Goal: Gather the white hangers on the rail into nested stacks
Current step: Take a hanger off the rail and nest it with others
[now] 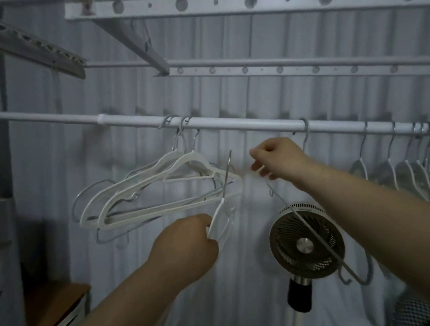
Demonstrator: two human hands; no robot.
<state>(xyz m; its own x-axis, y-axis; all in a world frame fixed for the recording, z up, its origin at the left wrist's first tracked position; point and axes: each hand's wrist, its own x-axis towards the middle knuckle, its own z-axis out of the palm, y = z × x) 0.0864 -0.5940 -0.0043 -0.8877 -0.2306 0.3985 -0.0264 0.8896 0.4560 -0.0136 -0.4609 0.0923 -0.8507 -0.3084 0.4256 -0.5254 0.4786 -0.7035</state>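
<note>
The left forearm comes up from the bottom edge, and the left hand point(187, 241) is closed in a fist round the white body of a loose hanger point(217, 221). It is held below the rail point(231, 124), edge-on, with its metal hook pointing up short of the rod. Held this way, the hanger probably lines up with the nested stack point(159, 192), which hangs from the rail just left of it and tilts down to the left. The right hand point(279, 160) reaches in just under the rail, its fingers curled and pinching the top of a second hanger point(312, 232). This one shows only as a thin pale line slanting down across the fan point(307, 243) that stands below. Turning each hanger thin side on would let one slide against the next. Motion blur smears the right fingertips, so the exact grip is unclear, and I cannot tell whether the hook on the rail beside that wrist belongs to the pinched hanger. Further right along the rail, the separate hangers point(419, 169) wait ungathered, the last ones cut off by the frame edge. The light is dim, and I cannot count the hangers in the stack.
</note>
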